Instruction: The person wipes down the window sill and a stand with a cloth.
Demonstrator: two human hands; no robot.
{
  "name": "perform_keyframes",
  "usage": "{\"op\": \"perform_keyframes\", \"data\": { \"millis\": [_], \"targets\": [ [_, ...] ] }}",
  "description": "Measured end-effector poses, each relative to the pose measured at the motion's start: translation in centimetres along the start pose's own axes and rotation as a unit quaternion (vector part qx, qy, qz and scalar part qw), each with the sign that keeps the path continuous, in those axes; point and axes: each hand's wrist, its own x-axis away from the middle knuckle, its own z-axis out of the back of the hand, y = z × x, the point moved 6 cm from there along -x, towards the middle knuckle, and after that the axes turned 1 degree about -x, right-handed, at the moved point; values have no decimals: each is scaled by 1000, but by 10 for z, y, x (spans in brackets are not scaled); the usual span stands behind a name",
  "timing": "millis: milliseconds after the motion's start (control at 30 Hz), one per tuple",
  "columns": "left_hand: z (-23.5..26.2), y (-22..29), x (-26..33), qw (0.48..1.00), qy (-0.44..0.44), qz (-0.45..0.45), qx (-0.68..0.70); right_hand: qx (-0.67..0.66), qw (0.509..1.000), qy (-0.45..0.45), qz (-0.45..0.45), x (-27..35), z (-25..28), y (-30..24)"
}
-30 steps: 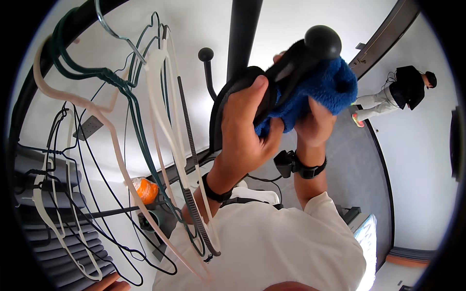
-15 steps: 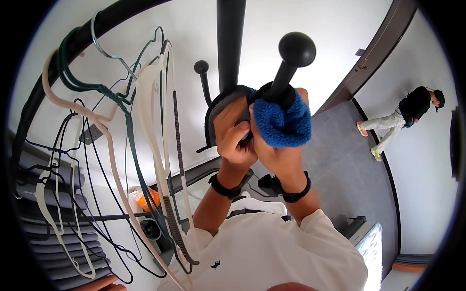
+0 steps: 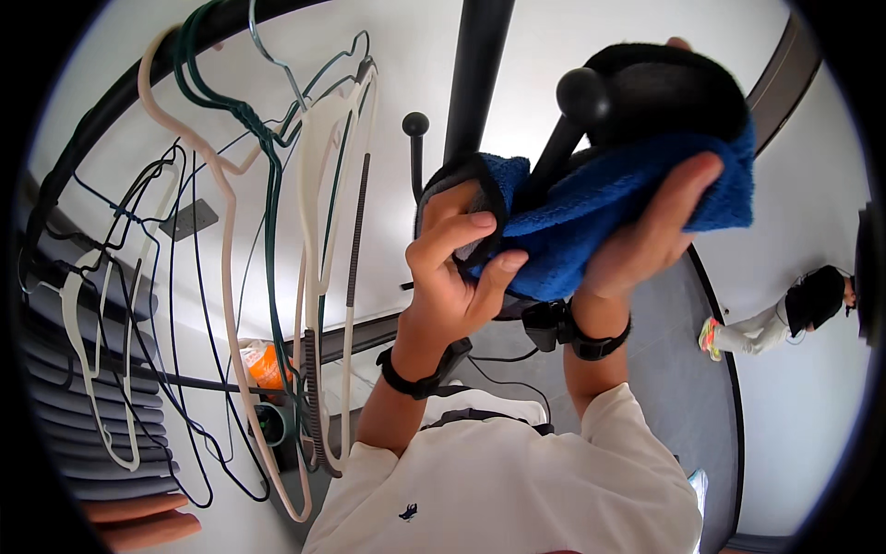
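A blue plush microfibre cloth (image 3: 563, 235) with a black border and grey patches is bunched around a black ball-ended peg (image 3: 583, 95) of the coat rack. My left hand (image 3: 452, 263) holds its left end, index finger and thumb near the black edge. My right hand (image 3: 651, 226) grips the other side, its thumb lying across the blue pile and most fingers hidden behind the fabric. A dark, black-rimmed part (image 3: 669, 92) of the cloth spreads above that hand. Both wrists wear black straps.
Behind the cloth rises the rack's black pole (image 3: 475, 83), with a smaller peg (image 3: 415, 148) beside it. White, beige and green hangers (image 3: 314, 185) hang at left from a curved black rail (image 3: 78, 185). A person (image 3: 784, 319) in black and white is at far right.
My right hand has moved up and right, spreading the cloth wide from its bunched shape. My hands are now farther apart. The person at right appears farther right in view.
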Motion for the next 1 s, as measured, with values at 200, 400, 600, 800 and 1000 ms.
{"op": "perform_keyframes", "data": {
  "millis": [200,400,600,800,1000],
  "targets": [
    [-5,12,-13,999,-33,7,-28,237,896,-344,149,-39,-49,-15],
    [-16,-25,-10,966,-142,155,-148,484,708,-402,321,-19,-56,6],
    [-13,-48,3,978,-71,190,47,346,818,-417,192,-36,-39,20],
    [-11,-50,15,989,-11,145,7,1,947,-317,48,-43,-22,23],
    [-28,-31,31,988,66,31,-136,-88,934,-340,64,-33,-10,22]
  ]
}}
